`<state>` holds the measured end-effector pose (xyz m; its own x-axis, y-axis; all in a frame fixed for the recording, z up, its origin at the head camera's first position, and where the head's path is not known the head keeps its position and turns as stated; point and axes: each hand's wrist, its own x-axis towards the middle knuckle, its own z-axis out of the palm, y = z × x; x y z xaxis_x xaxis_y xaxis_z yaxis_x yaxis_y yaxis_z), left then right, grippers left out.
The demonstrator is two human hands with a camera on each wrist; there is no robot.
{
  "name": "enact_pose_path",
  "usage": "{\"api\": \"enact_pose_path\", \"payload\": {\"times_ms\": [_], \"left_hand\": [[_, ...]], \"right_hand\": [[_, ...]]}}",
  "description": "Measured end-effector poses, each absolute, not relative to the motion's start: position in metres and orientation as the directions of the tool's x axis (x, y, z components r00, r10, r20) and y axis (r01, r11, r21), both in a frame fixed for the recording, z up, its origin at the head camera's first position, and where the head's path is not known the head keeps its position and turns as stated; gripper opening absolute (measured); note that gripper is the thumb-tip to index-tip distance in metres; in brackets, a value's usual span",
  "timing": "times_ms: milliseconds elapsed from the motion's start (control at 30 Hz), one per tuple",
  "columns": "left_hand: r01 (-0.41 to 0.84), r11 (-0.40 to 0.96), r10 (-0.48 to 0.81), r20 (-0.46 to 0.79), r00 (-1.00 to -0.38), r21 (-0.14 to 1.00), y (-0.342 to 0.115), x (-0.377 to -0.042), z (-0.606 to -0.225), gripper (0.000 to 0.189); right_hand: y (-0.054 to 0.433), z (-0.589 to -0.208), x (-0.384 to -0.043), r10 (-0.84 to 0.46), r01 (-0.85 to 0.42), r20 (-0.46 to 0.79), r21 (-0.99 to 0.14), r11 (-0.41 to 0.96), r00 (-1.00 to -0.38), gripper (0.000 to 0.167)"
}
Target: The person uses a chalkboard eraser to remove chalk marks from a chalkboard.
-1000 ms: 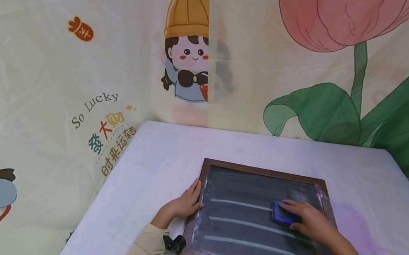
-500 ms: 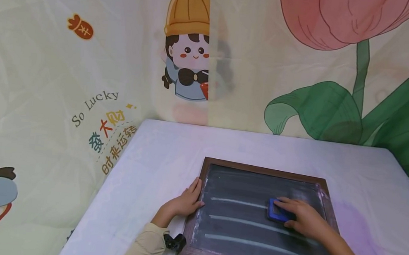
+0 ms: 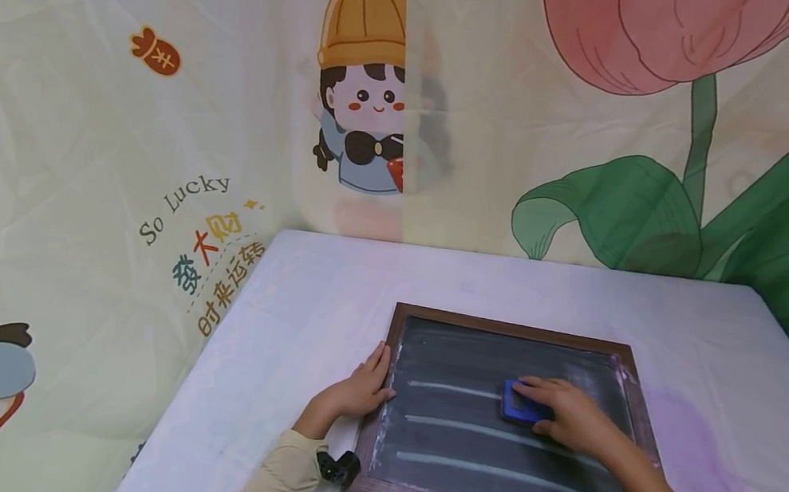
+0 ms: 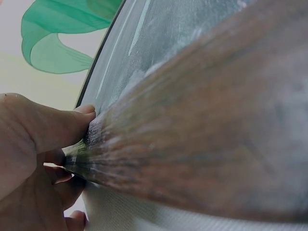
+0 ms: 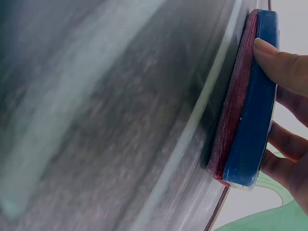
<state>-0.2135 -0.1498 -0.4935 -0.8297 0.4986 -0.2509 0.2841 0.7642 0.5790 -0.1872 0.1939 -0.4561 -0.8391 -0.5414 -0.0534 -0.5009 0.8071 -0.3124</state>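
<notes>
A framed chalkboard (image 3: 455,352) lies on the white-covered table, its dark wooden frame (image 3: 512,325) tilted slightly in the head view. Three pale chalk lines (image 3: 451,423) run across it. My left hand (image 3: 352,394) grips the left side of the frame, thumb on top and fingers curled under the edge in the left wrist view. In my right hand (image 3: 575,416) is a blue chalkboard eraser (image 5: 252,110) with a red felt side toward the board. Thumb and fingers hold its two sides. The eraser lies over the top chalk line, at its right end.
The white tablecloth (image 3: 332,288) has a purple stain (image 3: 685,437) right of the board. Behind the table hangs a printed cloth (image 3: 475,166) with a tulip and cartoon figures. Black wrist cameras (image 3: 338,467) sit at both cuffs, the right one over the board's lower right.
My right hand has slid the eraser leftward along the top chalk line, so less of that line shows. The left hand stays on the frame.
</notes>
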Motion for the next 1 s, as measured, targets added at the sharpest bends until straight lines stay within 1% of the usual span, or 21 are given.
{"api": "enact_pose_path", "payload": {"times_ms": [300,533,1000], "left_hand": [[0.294,0.765,0.506,-0.251,-0.825,0.573,-0.149,-0.213,-0.492,0.071],[0.294,0.763,0.506,-0.251,-0.825,0.576,-0.149,-0.212,-0.490,0.071],[0.297,0.757,0.513,-0.248,-0.822,0.582,-0.150,-0.215,-0.495,0.071]], "right_hand": [[0.184,-0.458,-0.188,-0.555,-0.516,-0.038,-0.319,0.795,-0.831,0.058],[0.172,-0.456,-0.190,-0.549,-0.503,-0.068,-0.323,0.802,-0.833,0.057],[0.148,-0.452,-0.195,-0.605,-0.560,-0.050,-0.327,0.761,-0.794,0.056]]}}
